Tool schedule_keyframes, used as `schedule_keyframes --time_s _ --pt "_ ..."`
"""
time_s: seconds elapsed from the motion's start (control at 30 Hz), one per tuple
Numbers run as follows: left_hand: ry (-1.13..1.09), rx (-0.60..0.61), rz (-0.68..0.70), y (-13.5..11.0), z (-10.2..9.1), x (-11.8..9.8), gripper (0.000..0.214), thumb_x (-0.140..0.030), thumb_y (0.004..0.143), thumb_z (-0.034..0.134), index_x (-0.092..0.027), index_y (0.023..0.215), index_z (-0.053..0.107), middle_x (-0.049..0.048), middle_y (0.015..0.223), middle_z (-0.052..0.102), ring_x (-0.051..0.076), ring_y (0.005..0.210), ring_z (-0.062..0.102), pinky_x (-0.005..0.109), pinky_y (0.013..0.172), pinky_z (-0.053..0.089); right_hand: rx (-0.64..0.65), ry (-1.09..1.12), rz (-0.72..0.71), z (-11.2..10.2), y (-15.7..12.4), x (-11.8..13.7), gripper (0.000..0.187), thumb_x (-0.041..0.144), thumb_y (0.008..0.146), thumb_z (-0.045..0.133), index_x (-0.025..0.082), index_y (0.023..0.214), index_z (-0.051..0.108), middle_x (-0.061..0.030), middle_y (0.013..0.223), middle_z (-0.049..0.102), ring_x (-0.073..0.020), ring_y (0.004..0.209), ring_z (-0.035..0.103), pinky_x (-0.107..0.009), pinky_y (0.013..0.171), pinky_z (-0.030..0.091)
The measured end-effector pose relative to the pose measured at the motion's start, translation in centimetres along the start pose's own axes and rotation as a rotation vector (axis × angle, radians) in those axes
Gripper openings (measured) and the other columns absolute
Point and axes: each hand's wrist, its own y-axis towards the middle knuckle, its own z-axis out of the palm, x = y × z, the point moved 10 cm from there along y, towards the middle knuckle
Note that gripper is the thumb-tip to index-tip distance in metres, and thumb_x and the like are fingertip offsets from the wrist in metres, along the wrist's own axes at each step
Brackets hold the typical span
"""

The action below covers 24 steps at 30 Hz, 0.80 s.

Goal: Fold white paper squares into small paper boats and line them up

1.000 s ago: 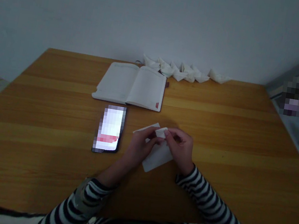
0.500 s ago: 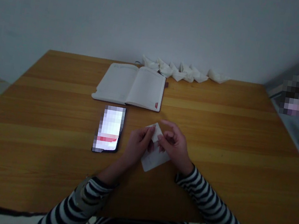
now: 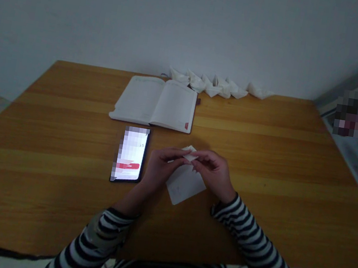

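A: From the head view, where is the paper?

B: The folded sheet (image 3: 185, 185) lies on the table (image 3: 45, 140), just right of the phone (image 3: 130, 156). The left hand (image 3: 159, 167) and right hand (image 3: 216, 175) pinch its far corner with their fingertips.

A: How does it handle?

B: Probably light, limp and easily creased. That folded corner looks like the best place to hold it.

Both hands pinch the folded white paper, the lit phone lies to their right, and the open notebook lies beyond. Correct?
No. The head view shows the lit phone left of the hands. The left hand and right hand do pinch the folded white paper, open notebook beyond.
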Motion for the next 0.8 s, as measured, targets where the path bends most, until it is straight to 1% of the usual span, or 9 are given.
schedule_keyframes --time_s 0.1,0.17,0.23,0.33,0.43,0.53,0.6,0.7,0.8 --pt "0.004 -0.023 -0.035 -0.1 -0.1 0.5 0.014 -0.024 0.073 0.080 -0.025 0.087 0.080 0.0034 0.092 0.080 0.019 0.083 0.073 0.031 0.081 0.056 0.003 -0.105 -0.051 -0.2 0.2 0.6 0.014 0.027 0.085 0.072 0.023 0.098 0.072 0.0001 0.079 0.067 -0.0113 0.066 0.062 -0.025 0.064 0.052" --pt "-0.007 -0.021 -0.078 -0.2 0.1 0.9 0.010 -0.025 0.073 0.080 -0.023 0.083 0.080 0.0029 0.085 0.080 0.017 0.077 0.073 0.028 0.074 0.057 0.000 -0.202 -0.118 -0.3 0.3 1.4 0.010 0.028 0.085 0.072 0.022 0.093 0.072 -0.0014 0.082 0.068 -0.0131 0.072 0.063 -0.027 0.067 0.052" --pt "-0.023 -0.010 -0.121 -0.3 0.3 1.4 0.006 -0.027 0.075 0.078 -0.021 0.075 0.078 0.0023 0.074 0.078 0.015 0.067 0.070 0.024 0.065 0.055 -0.006 -0.293 -0.199 -0.2 0.5 2.4 0.007 0.028 0.084 0.074 0.021 0.085 0.072 -0.0023 0.083 0.068 -0.0150 0.078 0.064 -0.029 0.071 0.052" --pt "-0.040 0.007 -0.148 -0.3 0.8 1.6 0.015 -0.029 0.077 0.076 -0.018 0.069 0.073 0.0012 0.063 0.073 0.013 0.057 0.067 0.021 0.057 0.052 -0.017 -0.351 -0.256 -0.1 0.4 3.2 0.011 0.029 0.083 0.075 0.021 0.076 0.071 -0.0028 0.082 0.069 -0.0162 0.078 0.065 -0.030 0.073 0.053" --pt "-0.072 0.018 -0.132 -0.5 1.1 1.4 0.013 -0.031 0.081 0.073 -0.018 0.081 0.072 0.0021 0.070 0.075 0.014 0.061 0.069 0.023 0.061 0.055 -0.079 -0.371 -0.261 -0.6 0.2 3.6 0.013 0.029 0.084 0.073 0.022 0.074 0.071 -0.0033 0.080 0.070 -0.0168 0.076 0.066 -0.031 0.073 0.054" --pt "-0.077 0.039 -0.107 -0.6 1.4 1.2 0.017 -0.030 0.078 0.075 -0.019 0.091 0.074 0.0043 0.084 0.077 0.016 0.071 0.072 0.028 0.071 0.058 -0.114 -0.364 -0.246 -1.2 0.1 3.7 0.010 0.030 0.083 0.074 0.023 0.076 0.073 -0.0037 0.081 0.072 -0.0179 0.078 0.067 -0.033 0.074 0.055" --pt "-0.039 0.011 -0.089 -0.6 1.0 1.1 0.015 -0.030 0.076 0.077 -0.020 0.087 0.076 0.0050 0.087 0.078 0.018 0.077 0.072 0.030 0.077 0.057 -0.099 -0.342 -0.227 -1.4 0.2 3.6 0.007 0.031 0.080 0.077 0.024 0.081 0.076 -0.0037 0.082 0.073 -0.0179 0.077 0.068 -0.032 0.072 0.055" --pt "-0.013 -0.063 -0.038 -0.3 -0.1 0.8 0.010 -0.030 0.075 0.078 -0.020 0.080 0.077 0.0053 0.088 0.076 0.019 0.082 0.071 0.032 0.081 0.056 -0.080 -0.318 -0.223 -1.4 0.3 3.5 0.014 0.028 0.077 0.080 0.025 0.090 0.078 -0.0032 0.082 0.074 -0.0166 0.073 0.068 -0.030 0.069 0.056" --pt "-0.029 -0.102 0.018 -0.1 -0.6 0.3 0.007 -0.027 0.073 0.080 -0.021 0.072 0.076 0.0052 0.089 0.075 0.018 0.085 0.070 0.031 0.083 0.055 -0.062 -0.338 -0.255 -0.9 0.3 3.7 0.013 0.026 0.078 0.079 0.026 0.091 0.079 -0.0035 0.085 0.076 -0.0173 0.076 0.070 -0.032 0.073 0.057"
